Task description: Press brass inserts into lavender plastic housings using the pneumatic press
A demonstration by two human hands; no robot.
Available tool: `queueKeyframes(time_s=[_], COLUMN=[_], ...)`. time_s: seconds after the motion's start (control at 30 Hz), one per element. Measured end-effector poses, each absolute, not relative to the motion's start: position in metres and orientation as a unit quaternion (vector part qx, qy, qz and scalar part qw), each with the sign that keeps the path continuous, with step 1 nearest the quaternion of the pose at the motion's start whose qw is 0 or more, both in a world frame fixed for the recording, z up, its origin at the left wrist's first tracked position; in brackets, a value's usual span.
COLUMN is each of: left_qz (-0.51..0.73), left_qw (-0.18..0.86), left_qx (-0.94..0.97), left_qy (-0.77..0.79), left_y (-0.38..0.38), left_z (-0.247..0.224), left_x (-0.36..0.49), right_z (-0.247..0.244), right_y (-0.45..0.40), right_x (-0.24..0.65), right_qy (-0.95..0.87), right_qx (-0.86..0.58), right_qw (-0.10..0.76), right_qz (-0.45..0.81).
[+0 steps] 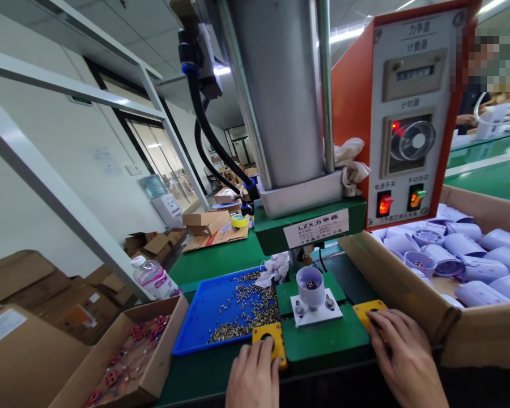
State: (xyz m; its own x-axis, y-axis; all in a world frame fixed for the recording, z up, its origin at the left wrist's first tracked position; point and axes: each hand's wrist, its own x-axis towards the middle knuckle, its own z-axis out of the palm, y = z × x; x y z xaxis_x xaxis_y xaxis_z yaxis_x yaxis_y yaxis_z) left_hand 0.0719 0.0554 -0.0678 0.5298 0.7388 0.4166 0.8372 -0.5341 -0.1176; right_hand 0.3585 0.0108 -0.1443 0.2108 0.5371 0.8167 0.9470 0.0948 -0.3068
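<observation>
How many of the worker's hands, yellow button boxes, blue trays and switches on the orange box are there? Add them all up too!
Worker's hands, left hand and right hand: 2
Yellow button boxes: 2
Blue tray: 1
Switches on the orange box: 2
Total: 7

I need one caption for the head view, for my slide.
Left hand and right hand on yellow boxes, a pale cup upright on the metal plate beneath the press.
</observation>
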Motion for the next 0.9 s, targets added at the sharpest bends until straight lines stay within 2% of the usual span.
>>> queueKeyframes(time_s=[0.2,0.43,0.63,0.77,0.9], left_qz=[0.005,0.120,0.109,0.071,0.023], left_qw=[0.048,0.011,0.011,0.022,0.028], left_qx=[-0.831,-0.837,-0.840,-0.832,-0.834], left_qy=[-0.554,-0.534,-0.532,-0.549,-0.550], left_y=[0.104,0.164,0.166,0.162,0.158], left_z=[-0.011,-0.017,-0.023,-0.027,-0.029], left_x=[0.110,0.131,0.126,0.123,0.121], right_z=[-0.148,-0.147,-0.101,-0.067,-0.041], right_y=[0.014,0.013,0.025,0.048,0.071], right_x=[0.357,0.358,0.344,0.329,0.315], right_qy=[-0.563,-0.557,-0.530,-0.552,-0.587], right_qx=[-0.644,-0.648,-0.632,-0.552,-0.468], right_qw=[0.485,0.500,0.564,0.607,0.613], right_qz=[-0.184,-0.140,0.028,0.150,0.248])
